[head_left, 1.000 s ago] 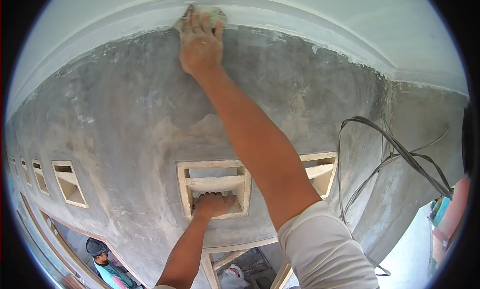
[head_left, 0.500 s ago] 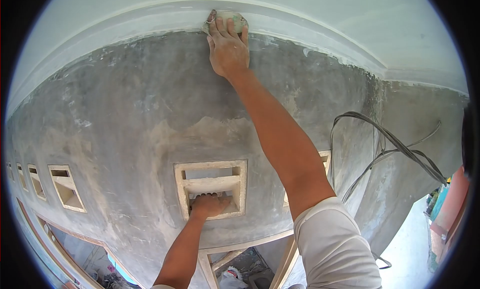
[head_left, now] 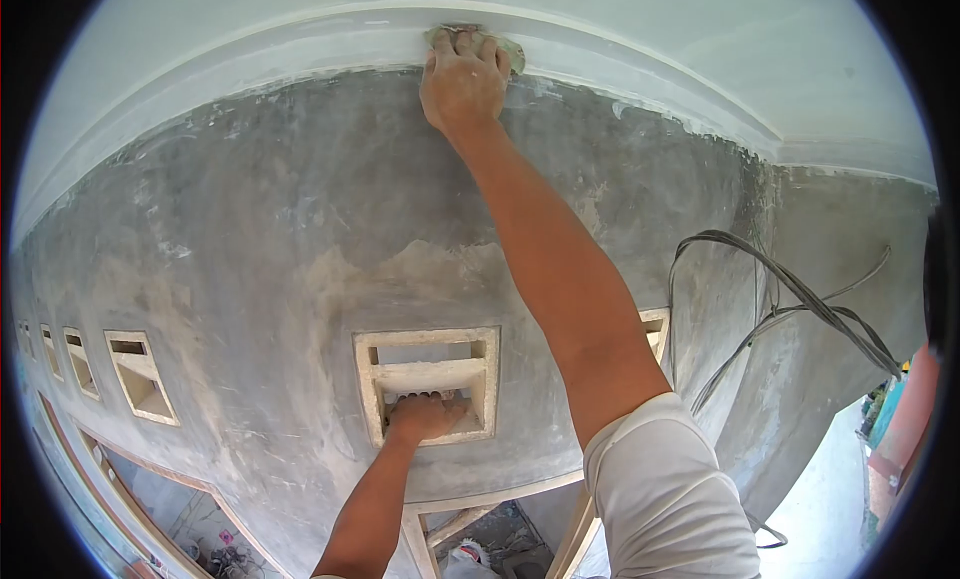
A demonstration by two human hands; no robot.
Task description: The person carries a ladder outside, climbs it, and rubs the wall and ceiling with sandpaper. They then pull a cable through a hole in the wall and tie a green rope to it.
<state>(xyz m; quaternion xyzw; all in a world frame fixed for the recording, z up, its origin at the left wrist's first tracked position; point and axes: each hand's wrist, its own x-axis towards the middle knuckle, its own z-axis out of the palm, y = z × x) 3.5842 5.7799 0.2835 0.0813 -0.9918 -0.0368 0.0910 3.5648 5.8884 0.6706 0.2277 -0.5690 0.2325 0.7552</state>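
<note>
My right hand (head_left: 465,84) is stretched up high and presses a crumpled, pale green rag (head_left: 515,56) against the white cornice (head_left: 600,64), where ceiling and wall meet. Its fingers are bent over the rag, which sticks out on both sides. Lower down, my left hand (head_left: 425,416) reaches into the opening of a cream-coloured ventilation block (head_left: 487,379) set in the grey wall (head_left: 350,209). The fingers curl over the block's lower ledge and grip it; the thumb side is partly in shadow.
Loops of grey cable (head_left: 800,289) hang from the wall at the right. More ventilation blocks (head_left: 143,377) line the wall to the left. Below me is a door or window frame (head_left: 480,497), with a white sack (head_left: 467,559) beyond it. Rough white filler edges the cornice.
My right hand has slid slightly along the cornice, its fingers now more bent, and the rag has bunched and shifted right. My left hand keeps its hold on the block.
</note>
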